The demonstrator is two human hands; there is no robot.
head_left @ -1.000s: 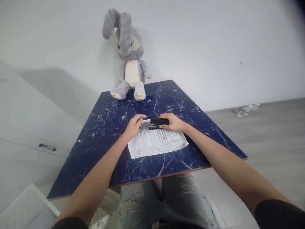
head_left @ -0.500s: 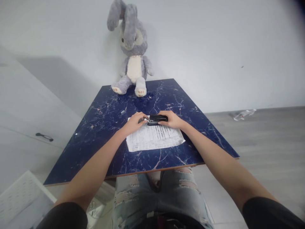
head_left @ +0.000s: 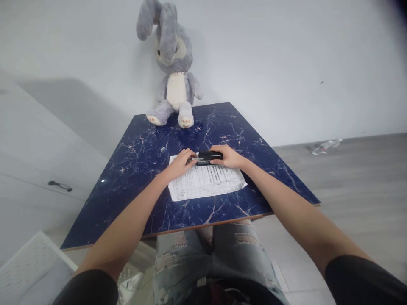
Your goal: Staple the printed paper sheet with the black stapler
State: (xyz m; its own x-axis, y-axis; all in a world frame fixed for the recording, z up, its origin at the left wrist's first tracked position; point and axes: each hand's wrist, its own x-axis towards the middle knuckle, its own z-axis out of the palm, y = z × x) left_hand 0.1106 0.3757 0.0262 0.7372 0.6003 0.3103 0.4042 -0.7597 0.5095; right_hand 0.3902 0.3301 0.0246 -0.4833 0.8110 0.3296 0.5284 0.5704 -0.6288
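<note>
A black stapler [head_left: 210,155] lies over a printed sheet of paper [head_left: 208,182], its upper and lower parts spread apart with a metal piece showing between them. My right hand [head_left: 226,156] is wrapped round the stapler's right end, thumb low and fingers on top. At the left end, my left hand [head_left: 182,162] has its fingers closed on the stapler's tip; whether they also pinch something small is hidden. Beyond the paper, to the left, rests a small grey piece that looks like a strip of staples [head_left: 163,149].
The blue marble-patterned table [head_left: 127,190] has its front edge close to my legs. A grey plush rabbit [head_left: 176,84] sits at the back against the wall. A clear plastic bottle [head_left: 327,146] lies on the floor to the right. A white perforated container [head_left: 34,262] stands lower left.
Both hands stay at the stapler. The left fingers have closed in slightly at its left end, and the metal piece there looks shifted. The view has tilted a little.
</note>
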